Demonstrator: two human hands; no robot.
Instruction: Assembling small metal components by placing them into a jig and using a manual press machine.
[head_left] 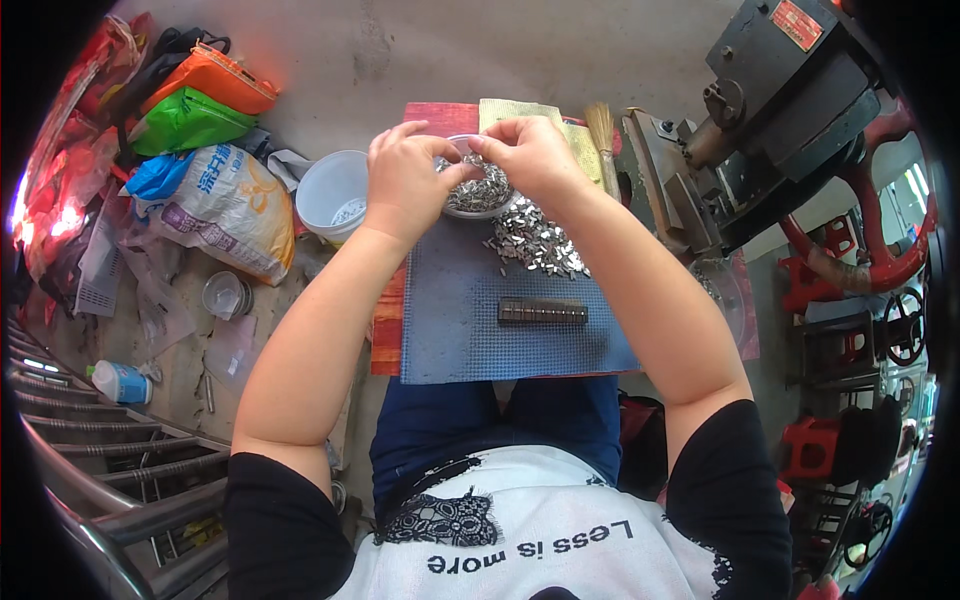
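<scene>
Both my hands are over a round pale bowl (482, 212) heaped with small silvery metal pieces (478, 190), at the far side of the mat. My left hand (405, 180) comes over its left side, thumb and fingers drawn together in a pinch above the pieces. From the right, my right hand (530, 155) is pinched at the far rim, close to the left fingertips. What either pinch holds is too small to make out. A loose pile of shiny short metal pieces (540, 240) lies just right of the bowl. Nearer me is a dark slotted metal block (543, 312).
A blue textured mat (450, 340) covers the small table. At its left stands a white bucket (333, 195); a brush (601, 125) lies at the far right. Beyond that is a dark machine (770, 90). Filled bags (225, 205) and a metal rack (140, 450) are at left.
</scene>
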